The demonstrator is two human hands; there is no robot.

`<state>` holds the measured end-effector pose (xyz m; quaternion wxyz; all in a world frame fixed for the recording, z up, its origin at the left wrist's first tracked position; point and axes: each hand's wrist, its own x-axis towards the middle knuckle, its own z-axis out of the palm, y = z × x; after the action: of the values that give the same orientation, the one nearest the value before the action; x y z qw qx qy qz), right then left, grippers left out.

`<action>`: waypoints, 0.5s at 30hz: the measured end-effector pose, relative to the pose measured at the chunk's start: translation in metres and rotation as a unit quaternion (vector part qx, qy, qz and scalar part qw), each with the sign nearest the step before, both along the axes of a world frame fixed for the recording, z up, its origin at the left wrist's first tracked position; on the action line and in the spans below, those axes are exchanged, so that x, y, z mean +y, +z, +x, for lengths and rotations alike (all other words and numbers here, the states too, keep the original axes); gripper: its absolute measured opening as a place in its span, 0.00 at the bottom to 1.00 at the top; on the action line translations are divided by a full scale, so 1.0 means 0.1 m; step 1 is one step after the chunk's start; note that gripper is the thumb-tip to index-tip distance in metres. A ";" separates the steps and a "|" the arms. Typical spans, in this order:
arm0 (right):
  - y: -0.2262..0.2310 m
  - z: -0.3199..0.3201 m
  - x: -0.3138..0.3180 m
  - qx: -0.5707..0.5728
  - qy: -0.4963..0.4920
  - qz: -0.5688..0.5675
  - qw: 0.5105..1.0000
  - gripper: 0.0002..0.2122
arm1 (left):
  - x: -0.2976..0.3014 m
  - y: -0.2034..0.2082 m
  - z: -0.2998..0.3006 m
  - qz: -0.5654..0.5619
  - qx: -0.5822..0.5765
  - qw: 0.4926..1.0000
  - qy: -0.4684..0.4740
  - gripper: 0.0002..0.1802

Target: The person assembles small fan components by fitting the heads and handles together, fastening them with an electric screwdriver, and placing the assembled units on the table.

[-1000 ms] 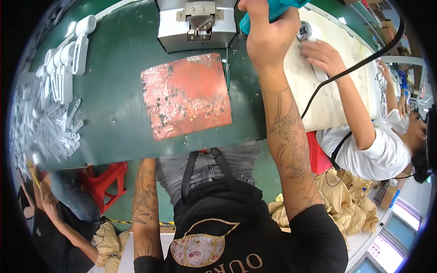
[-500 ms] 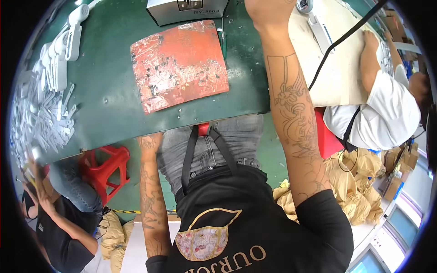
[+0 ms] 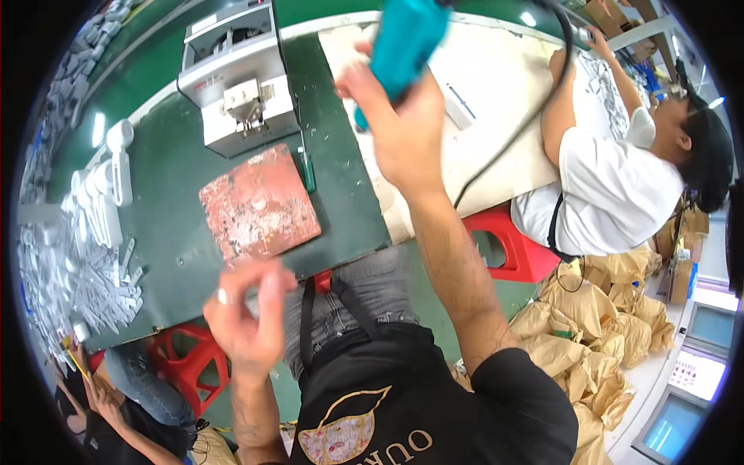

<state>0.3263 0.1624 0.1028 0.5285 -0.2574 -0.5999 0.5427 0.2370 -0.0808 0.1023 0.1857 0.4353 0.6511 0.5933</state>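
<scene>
- Head view, twelve o'clock: right hand (image 3: 409,132) grasps teal tool (image 3: 409,46).
- Left hand (image 3: 246,322) curls at the red mat (image 3: 260,203)'s six o'clock; grasp cannot be told.

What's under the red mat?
Green tabletop shows to the left and right of the red mat, so it seems to lie on that. What's directly beneath is covered; the left hand also overlaps the mat's near edge.

Chunky teal handheld tool (image 3: 411,43), hard plastic-looking shell w/ dark bits, is in upper ctr of frame, held tilted, top end leaning to frame R & cut off by upper edge. Lower half partly hidden by grip; sl. blurred.
</scene>
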 end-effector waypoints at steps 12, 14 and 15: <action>0.19 1.19 -0.63 -0.026 -0.069 -0.031 0.997 0.19 | 3.18 -0.21 0.62 -0.270 0.302 0.909 -0.101 0.44; 0.16 1.27 -0.70 -0.036 -0.052 -0.034 0.997 0.21 | 3.23 -0.30 0.65 -0.298 0.270 0.910 -0.106 0.39; 0.12 1.30 -0.72 -0.046 -0.050 -0.028 0.997 0.22 | 3.21 -0.29 0.67 -0.307 0.248 0.913 -0.110 0.38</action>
<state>0.4566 0.0902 0.1152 0.5193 -0.3265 -0.5945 0.5200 0.3035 0.2406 0.0729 0.2067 0.5586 0.7743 0.2137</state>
